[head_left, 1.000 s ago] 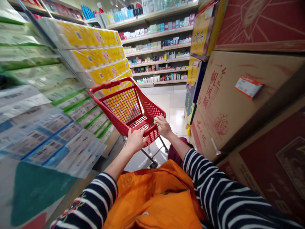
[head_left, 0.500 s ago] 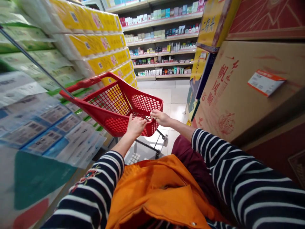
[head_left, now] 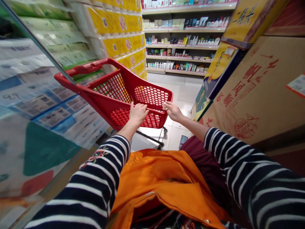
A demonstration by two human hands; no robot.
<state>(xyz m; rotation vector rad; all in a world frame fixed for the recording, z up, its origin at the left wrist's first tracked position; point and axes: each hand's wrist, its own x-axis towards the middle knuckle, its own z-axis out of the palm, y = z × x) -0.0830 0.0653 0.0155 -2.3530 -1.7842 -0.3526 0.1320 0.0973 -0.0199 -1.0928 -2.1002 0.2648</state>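
A red plastic shopping cart point(head_left: 114, 105) with a lattice basket stands in front of me, its near rim within my reach. My left hand point(head_left: 138, 113) is closed over that rim, the thumb raised on the left side and the fingertips hooked over the edge. At the basket's right corner, my right hand point(head_left: 175, 112) pinches a small crumpled whitish cloth or tissue point(head_left: 165, 106) against the rim. From here I cannot make out its exact material. The visible part of the basket's inside holds no goods.
Stacked yellow tissue packs point(head_left: 116, 24) and blue-white packs point(head_left: 54, 105) rise on the left. Large cardboard cartons point(head_left: 252, 92) wall the right. Stocked shelves point(head_left: 181, 44) stand across the tiled floor point(head_left: 173, 89). A dark phone-like rectangle point(head_left: 184, 139) shows beside my maroon-clad leg.
The view has turned, so shelves and cartons sit further right. My right hand has moved to the basket's corner, fingers now more curled. The phone-like rectangle has come into sight.
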